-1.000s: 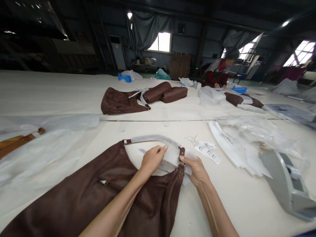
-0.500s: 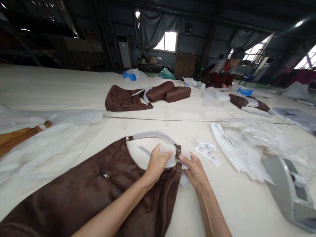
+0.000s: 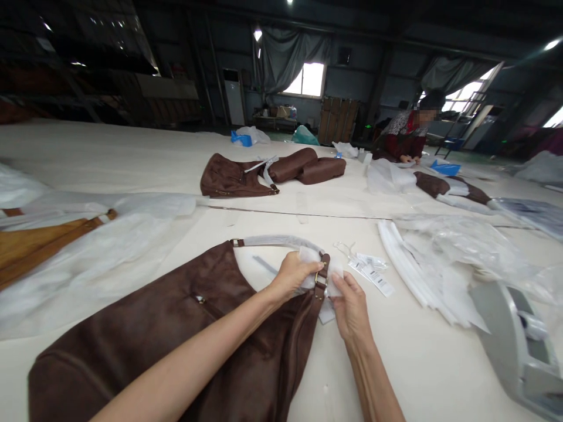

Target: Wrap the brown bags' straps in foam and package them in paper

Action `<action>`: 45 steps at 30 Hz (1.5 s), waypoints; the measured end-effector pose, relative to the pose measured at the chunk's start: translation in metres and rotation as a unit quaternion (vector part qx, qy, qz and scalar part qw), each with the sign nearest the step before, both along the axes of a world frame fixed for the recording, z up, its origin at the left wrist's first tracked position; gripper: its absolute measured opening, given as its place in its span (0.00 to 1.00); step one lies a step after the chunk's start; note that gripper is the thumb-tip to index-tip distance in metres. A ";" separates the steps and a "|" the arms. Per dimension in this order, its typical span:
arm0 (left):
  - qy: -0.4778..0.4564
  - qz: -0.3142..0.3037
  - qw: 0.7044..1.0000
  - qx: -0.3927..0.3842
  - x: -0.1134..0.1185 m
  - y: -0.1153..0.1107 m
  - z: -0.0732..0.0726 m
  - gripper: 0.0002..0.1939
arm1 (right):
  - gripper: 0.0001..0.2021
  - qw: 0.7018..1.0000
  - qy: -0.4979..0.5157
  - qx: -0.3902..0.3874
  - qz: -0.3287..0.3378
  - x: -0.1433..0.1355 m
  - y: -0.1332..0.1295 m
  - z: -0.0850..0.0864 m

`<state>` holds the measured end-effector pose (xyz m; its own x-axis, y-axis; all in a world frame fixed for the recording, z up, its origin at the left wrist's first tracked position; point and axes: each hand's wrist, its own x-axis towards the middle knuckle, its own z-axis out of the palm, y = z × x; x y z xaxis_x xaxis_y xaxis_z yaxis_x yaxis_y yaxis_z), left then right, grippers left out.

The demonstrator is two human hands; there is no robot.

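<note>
A dark brown leather handbag (image 3: 145, 328) lies on the table in front of me. Its strap (image 3: 281, 240) is wrapped in clear plastic and arches over the bag's opening. At the strap's right end, by the buckle (image 3: 321, 280), a thin white sheet of wrapping (image 3: 336, 271) sits behind the leather. My left hand (image 3: 292, 275) is closed, its thumb pressing on the strap end just above the buckle. My right hand (image 3: 352, 302) pinches the right edge of the white wrapping. White hang tags (image 3: 373, 272) lie just beyond my right hand.
Foam strips (image 3: 402, 269) and a grey tape dispenser (image 3: 512, 334) lie at right. Plastic sheeting (image 3: 132, 252) and a tan bag (image 3: 48, 240) are at left. More brown bags (image 3: 237, 176) lie across the table, where a co-worker (image 3: 407, 132) leans over it.
My left thumb has moved right, from the wrapping onto the strap end. My right hand has shifted off the buckle to the wrapping's right edge. The view has turned slightly left.
</note>
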<state>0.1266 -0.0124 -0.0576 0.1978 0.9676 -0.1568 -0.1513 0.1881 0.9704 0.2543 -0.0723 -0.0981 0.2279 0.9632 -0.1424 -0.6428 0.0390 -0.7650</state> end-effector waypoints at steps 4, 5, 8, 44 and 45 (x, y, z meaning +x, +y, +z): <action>-0.017 -0.022 1.000 -0.009 0.000 -0.003 0.007 0.13 | 0.11 0.992 0.126 -0.020 0.014 0.004 0.005 -0.005; -0.019 -0.028 0.999 -0.011 -0.001 -0.004 0.010 0.14 | 0.10 0.991 0.128 -0.025 0.017 0.002 0.008 -0.006; -0.014 -0.038 0.999 -0.004 -0.002 -0.006 0.015 0.12 | 0.13 0.994 0.104 -0.016 0.036 -0.011 0.014 -0.004; -0.063 0.071 0.995 -0.013 0.015 -0.046 -0.022 0.29 | 0.13 0.951 -0.288 -0.039 -0.105 -0.041 0.009 -0.013; -0.070 0.067 0.995 -0.008 0.015 -0.047 -0.022 0.28 | 0.12 0.947 -0.300 -0.040 -0.103 -0.042 0.009 -0.012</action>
